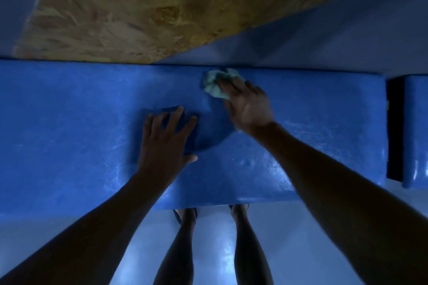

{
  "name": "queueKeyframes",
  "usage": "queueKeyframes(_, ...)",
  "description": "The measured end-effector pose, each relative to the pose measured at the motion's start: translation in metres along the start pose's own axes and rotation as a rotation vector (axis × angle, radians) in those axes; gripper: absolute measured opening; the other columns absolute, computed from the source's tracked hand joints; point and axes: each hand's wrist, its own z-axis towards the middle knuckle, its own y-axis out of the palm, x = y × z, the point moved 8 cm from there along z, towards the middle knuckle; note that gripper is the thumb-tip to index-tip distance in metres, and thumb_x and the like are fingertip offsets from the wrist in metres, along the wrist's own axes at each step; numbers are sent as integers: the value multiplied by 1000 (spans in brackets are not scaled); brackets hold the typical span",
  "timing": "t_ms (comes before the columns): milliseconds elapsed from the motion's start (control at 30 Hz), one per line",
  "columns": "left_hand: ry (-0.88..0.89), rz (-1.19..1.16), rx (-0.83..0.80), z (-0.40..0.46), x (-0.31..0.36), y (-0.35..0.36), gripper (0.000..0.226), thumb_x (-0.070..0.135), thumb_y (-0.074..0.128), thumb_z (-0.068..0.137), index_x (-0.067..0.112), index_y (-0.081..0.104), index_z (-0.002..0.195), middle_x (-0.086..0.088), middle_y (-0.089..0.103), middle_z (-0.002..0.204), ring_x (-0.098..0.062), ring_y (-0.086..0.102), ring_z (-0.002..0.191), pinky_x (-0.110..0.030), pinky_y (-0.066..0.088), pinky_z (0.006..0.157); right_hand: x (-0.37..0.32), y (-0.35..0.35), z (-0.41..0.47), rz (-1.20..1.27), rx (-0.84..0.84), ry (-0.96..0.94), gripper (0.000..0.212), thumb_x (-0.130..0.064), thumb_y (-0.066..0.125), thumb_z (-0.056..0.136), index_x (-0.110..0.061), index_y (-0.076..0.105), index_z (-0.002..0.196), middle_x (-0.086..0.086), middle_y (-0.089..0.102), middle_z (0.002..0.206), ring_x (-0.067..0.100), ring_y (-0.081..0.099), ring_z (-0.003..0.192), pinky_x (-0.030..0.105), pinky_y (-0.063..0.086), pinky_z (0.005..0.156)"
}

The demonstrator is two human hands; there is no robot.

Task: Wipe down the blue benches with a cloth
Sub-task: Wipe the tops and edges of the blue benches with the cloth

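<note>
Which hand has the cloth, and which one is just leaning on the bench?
The right hand presses the pale green cloth near the blue bench's back edge. The left hand holds nothing; it rests flat, fingers spread.
</note>
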Motion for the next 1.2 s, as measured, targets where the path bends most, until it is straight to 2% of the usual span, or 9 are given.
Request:
queueKeyframes(167,13,0,22,1,0,-1,94,57,83,58,30,48,141,-6,36,154,-39,37,130,-56,20,114,153,-22,-68,49,84,605,52,-31,50,91,-28,47,142,11,47,144,42,56,111,46,48,89)
queueKeyframes(333,66,-39,128,-2,1,-5,94,55,88,53,22,55,135,-12,45,148,-42,47,118,-60,27,110,113,5,-83,227,240,947,57,-25,52,93,-26,39,148,7,38,154,32,45,133,40,42,102)
queueKeyframes(500,60,11,50,0,2,-1,90,65,76,66,27,47,142,-9,35,155,-38,37,123,-51,20,111,-30,26,-64,274,110,468,53,-28,49,94,-16,44,145,13,51,141,34,51,122,40,46,94)
queueKeyframes(633,44,-3,50,0,4,-2,89,61,78,66,27,47,142,-9,34,156,-42,37,127,-57,18,113,-30,12,-79,86,-13,-61,56,-25,53,87,-23,48,143,4,60,127,32,60,103,39,52,77)
queueKeyframes(700,42,-16,65,-1,6,-1,89,58,81,64,25,49,141,-10,35,155,-43,38,127,-58,16,114,32,6,-95,15,-9,17,57,-22,56,86,-25,48,142,7,59,132,36,62,100,41,55,74)
queueKeyframes(833,23,18,41,0,6,4,89,60,76,68,29,42,145,-7,27,159,-40,31,133,-53,5,116,145,-8,-142,88,118,660,51,-26,51,93,-33,44,143,7,48,144,41,59,105,45,52,78)
queueKeyframes(967,-2,39,35,0,7,9,91,61,75,68,34,37,146,-2,22,161,-37,27,136,-52,9,116,104,16,-143,224,206,946,54,-30,51,94,-32,40,147,4,45,149,36,57,119,44,50,87)
queueKeyframes(1100,-5,48,61,-1,9,7,92,59,77,67,33,37,146,-3,24,160,-37,28,135,-53,16,116,-29,34,-118,319,128,561,56,-27,51,92,-21,42,147,8,51,143,33,59,116,42,54,82)
queueKeyframes(1200,8,54,84,-6,12,7,91,58,77,69,32,36,147,-4,23,160,-37,26,136,-55,14,117,-55,23,-120,261,43,184,54,-28,49,91,-21,44,145,3,58,131,31,65,98,39,56,68)
